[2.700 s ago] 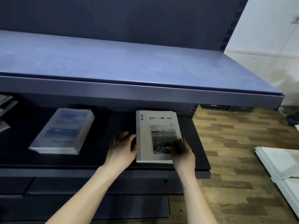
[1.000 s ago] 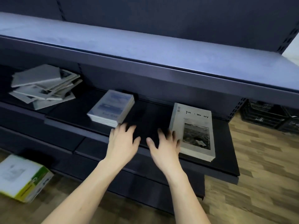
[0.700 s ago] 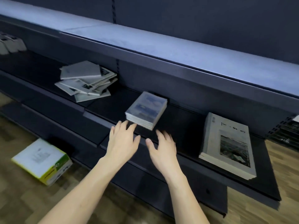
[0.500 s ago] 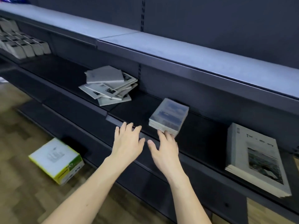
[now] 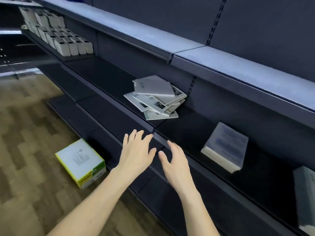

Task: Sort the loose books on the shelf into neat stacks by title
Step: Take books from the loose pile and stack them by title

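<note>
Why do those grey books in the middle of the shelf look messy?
Messy because the pile of grey books is fanned out, not squared: each book lies flat but turned a different way, corners sticking out. Neither hand touches it.

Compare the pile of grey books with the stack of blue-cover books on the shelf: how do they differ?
The grey pile is fanned and askew; the blue-cover stack has aligned edges. The grey pile lies further left along the shelf, the blue-cover stack further right. Both lie flat, untouched.
</note>
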